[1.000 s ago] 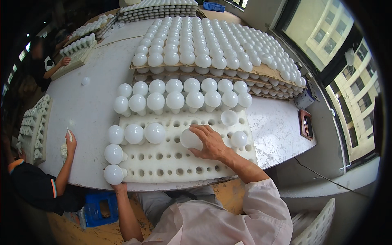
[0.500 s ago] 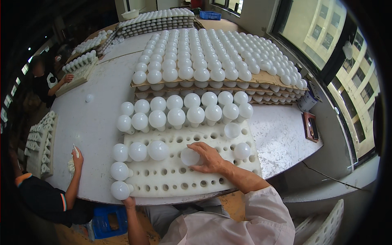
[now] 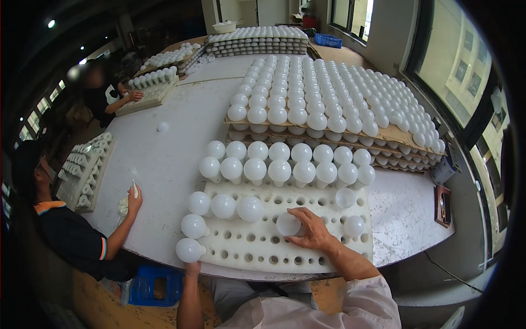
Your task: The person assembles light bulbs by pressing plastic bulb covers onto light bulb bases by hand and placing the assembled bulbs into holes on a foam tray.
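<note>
My right hand [image 3: 309, 229] curls its thumb and fingers round a translucent white bulb globe [image 3: 288, 224], which rests over the white foam board [image 3: 219, 245] with rows of holes. At the board's near left corner, my left hand [image 3: 192, 267] sits just below a white light bulb [image 3: 188, 250]; the bulb hides its fingers. Another light bulb [image 3: 193, 226] tilts just behind that one. Three bulbs, one of them a round white bulb [image 3: 223, 206], stand in a row farther back. To the right of my right hand are two more globes, a frosted globe [image 3: 345, 198] and a paler globe [image 3: 354, 225].
Two full rows of bulbs [image 3: 279, 170] fill the board's far side. Behind stand stacked cardboard layers [image 3: 307, 133] of bulbs. On the left, a co-worker's hand [image 3: 134, 200] holds something white; another person [image 3: 101, 93] works farther back. A blue stool [image 3: 156, 285] stands below the table.
The whole view has swung left, so everything appears farther right. My right hand stays round the globe, and my left hand remains at the board's near left corner.
</note>
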Motion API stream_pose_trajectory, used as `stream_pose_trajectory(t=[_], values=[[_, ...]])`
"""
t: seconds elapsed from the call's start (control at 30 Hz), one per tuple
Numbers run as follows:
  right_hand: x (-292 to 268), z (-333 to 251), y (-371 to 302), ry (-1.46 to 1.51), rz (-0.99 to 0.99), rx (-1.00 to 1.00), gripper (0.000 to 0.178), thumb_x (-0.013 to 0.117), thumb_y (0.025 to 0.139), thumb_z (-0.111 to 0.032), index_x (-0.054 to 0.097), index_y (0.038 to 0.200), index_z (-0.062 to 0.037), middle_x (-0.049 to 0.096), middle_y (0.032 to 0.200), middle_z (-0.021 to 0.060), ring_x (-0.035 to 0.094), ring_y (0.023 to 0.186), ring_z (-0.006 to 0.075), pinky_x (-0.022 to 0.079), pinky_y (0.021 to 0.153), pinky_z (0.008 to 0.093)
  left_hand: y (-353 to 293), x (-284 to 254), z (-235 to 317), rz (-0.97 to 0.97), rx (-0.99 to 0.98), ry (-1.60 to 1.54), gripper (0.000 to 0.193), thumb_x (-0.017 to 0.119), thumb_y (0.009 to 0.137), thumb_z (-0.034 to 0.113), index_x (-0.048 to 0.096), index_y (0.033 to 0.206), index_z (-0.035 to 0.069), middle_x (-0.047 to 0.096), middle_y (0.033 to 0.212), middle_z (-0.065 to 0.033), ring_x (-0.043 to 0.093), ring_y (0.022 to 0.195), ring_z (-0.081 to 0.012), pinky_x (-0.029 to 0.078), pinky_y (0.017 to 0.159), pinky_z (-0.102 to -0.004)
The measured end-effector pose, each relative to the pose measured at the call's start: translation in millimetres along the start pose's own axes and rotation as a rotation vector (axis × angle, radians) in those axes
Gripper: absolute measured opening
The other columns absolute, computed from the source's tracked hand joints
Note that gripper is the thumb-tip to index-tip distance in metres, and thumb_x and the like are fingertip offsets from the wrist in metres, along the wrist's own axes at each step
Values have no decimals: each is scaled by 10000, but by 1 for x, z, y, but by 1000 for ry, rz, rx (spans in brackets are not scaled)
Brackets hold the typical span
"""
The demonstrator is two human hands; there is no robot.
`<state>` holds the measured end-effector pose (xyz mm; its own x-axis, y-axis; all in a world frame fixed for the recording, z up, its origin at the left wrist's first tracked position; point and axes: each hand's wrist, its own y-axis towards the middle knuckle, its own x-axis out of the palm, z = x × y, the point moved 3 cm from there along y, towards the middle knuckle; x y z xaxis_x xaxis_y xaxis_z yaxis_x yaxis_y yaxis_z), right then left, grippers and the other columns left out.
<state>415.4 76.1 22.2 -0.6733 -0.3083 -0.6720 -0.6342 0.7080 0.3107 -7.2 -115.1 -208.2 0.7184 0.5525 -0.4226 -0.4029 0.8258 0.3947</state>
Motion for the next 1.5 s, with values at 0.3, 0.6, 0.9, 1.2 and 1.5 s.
stream_pose_trajectory(t=[0.3, 0.6, 0.9, 1.2, 1.5], values=[[-1, -4, -3, -63, 33, 34, 781, 834, 638, -248, 469, 1312, -99, 559, 1197, 190, 604, 1026, 368, 520, 852, 416, 13, 0, 40, 46, -69, -169, 361, 535, 922, 224, 511, 1255, 89, 569, 1183, -84, 563, 1099, -241, 469, 942, -385], [-3, -1, -8, -69, 51, 111, 783, 834, 638, -240, 472, 1314, -81, 563, 1187, 190, 626, 988, 341, 528, 823, 391, 20, 14, 66, -57, 178, 217, 347, 526, 925, 213, 518, 1246, 81, 571, 1177, -86, 563, 1092, -240, 465, 939, -386], [-3, -2, -11, -65, 155, -15, 752, 816, 668, -214, 453, 1315, -96, 541, 1208, 192, 586, 1047, 381, 506, 869, 433, 7, 32, 18, 237, -276, -486, 405, 493, 927, 308, 520, 1241, 55, 553, 1193, -91, 566, 1067, -238, 453, 946, -379], [7, -1, -5, -36, 143, -97, 775, 817, 659, -204, 424, 1318, -99, 524, 1226, 183, 580, 1054, 374, 513, 862, 420, -14, -1, -2, 274, 78, 290, 479, 551, 739, -87, 531, 1211, -10, 556, 1201, -203, 519, 1109, -371, 382, 1001, -449], [-1, 1, -11, -100, 207, -134, 793, 814, 613, -150, 438, 1310, -98, 505, 1138, 182, 507, 1044, 352, 455, 888, 432, 4, 19, 29, 229, 140, 304, 336, 502, 858, 71, 572, 1173, -24, 574, 1184, -221, 525, 1094, -408, 398, 972, -456]])
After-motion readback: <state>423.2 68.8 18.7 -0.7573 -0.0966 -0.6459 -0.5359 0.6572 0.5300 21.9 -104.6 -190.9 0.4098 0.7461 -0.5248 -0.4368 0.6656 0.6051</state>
